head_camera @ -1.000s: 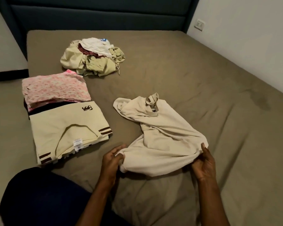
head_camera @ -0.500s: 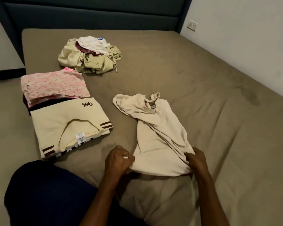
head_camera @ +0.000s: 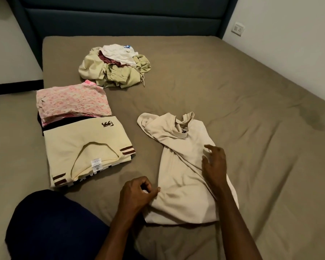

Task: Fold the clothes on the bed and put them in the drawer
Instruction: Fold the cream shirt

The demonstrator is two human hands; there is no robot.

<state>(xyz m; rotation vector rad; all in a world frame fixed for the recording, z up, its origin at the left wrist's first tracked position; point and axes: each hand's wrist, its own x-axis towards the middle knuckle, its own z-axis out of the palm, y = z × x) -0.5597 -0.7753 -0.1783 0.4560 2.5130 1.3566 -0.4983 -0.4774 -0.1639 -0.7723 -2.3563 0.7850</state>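
Note:
A beige shirt (head_camera: 178, 166) lies partly folded lengthwise on the bed (head_camera: 251, 113), collar away from me. My left hand (head_camera: 137, 194) pinches the shirt's lower left edge between thumb and fingers. My right hand (head_camera: 214, 164) hovers over the shirt's right side with fingers spread, holding nothing. To the left lie a folded cream shirt with brown stripes (head_camera: 86, 151) and, behind it, a folded pink floral garment (head_camera: 71, 102) on dark cloth. A heap of unfolded clothes (head_camera: 114, 68) sits farther up the bed. No drawer is visible.
A dark blue padded headboard (head_camera: 120, 17) stands at the far end. A white wall with a socket (head_camera: 238, 29) runs along the right side. My dark-clothed knee (head_camera: 51, 228) fills the lower left.
The shirt's right side has been folded over, making it narrower. My right hand let go of the hem and moved up over the shirt; my left hand stayed at the lower left edge.

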